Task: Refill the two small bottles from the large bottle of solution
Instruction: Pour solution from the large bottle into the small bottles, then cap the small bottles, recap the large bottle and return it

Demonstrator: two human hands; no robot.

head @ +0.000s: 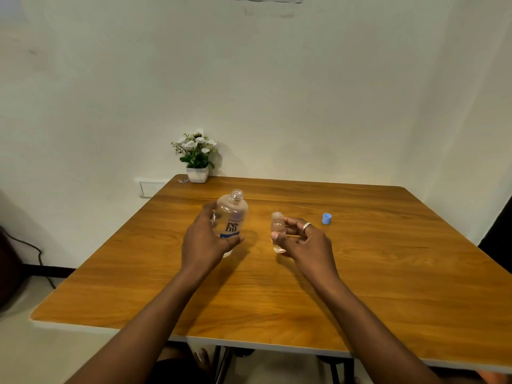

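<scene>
Clear uncapped large bottle (pixel 230 214) in grip of left hand (pixel 201 246), small bottle (pixel 278 225) in grip of right hand (pixel 309 245)

Blue cap (pixel 327 218), wood-grain table (pixel 360 273)

the wooden table (pixel 360 286), pale-edged, bears 1 blue cap (pixel 327 218) lying toward its right and 1 white flower pot (pixel 197 174) at the far-left corner.

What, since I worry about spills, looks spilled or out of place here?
No spill shows on the wooden table. Both the large clear labelled bottle in the left hand and the small clear bottle in the right hand are uncapped, yet only one small blue cap is visible.
</scene>
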